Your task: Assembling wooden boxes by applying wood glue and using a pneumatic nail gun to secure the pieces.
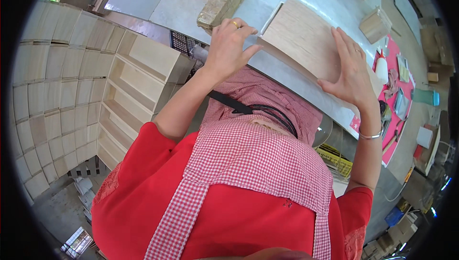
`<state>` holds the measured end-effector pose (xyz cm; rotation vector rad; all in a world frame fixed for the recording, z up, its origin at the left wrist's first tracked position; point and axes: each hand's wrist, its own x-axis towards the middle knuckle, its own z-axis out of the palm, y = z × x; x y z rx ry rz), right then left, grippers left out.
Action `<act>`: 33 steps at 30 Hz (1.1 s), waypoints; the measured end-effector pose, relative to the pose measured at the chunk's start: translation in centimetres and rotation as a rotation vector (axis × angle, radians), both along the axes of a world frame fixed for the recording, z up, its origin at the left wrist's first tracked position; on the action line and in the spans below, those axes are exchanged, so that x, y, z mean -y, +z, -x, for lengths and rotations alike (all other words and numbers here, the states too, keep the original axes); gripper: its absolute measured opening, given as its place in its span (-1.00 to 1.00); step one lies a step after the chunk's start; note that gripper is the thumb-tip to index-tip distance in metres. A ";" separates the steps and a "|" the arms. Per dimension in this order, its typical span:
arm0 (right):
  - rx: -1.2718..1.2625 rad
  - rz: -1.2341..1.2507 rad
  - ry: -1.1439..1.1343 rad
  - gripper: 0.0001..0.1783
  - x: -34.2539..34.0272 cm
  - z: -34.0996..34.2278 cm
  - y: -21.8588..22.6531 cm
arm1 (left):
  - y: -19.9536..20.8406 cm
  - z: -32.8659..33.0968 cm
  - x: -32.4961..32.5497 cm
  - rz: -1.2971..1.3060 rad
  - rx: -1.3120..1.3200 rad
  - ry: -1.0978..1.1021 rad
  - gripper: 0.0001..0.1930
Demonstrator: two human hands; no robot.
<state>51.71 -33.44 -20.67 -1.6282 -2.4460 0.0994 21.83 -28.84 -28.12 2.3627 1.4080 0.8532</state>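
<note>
A pale wooden box (pixel 301 35) with a flat, smooth top lies at a slant on the light worktable in front of me. My right hand (pixel 349 71) rests over its right end, fingers spread on the top and thumb near the close edge. My left hand (pixel 229 45) hovers by the box's left corner, with thumb and fingers apart and nothing between them. A thin white strip (pixel 271 17) shows along the left end of the box. Just beyond my left hand lies a long block wrapped in brown tape (pixel 224 1).
Stacked wooden boxes (pixel 57 83) form a wall at the left, beside open compartments (pixel 136 83). A white glue bottle (pixel 381 69) and tools lie on a pink sheet (pixel 405 64) at the right. A small wooden block (pixel 375 25) stands beyond the box.
</note>
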 end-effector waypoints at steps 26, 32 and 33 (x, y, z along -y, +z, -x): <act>0.065 0.067 0.031 0.20 -2.3 -1.1 -3.7 | 0.6 -0.6 -2.8 0.038 -0.090 -0.088 -0.74; 0.089 0.053 0.040 0.20 -2.5 -1.0 -3.9 | 1.4 -0.6 -3.1 0.007 -0.104 -0.135 -0.72; 0.090 0.048 0.046 0.20 -2.5 -0.9 -4.0 | 1.4 -0.7 -3.2 0.010 -0.108 -0.137 -0.72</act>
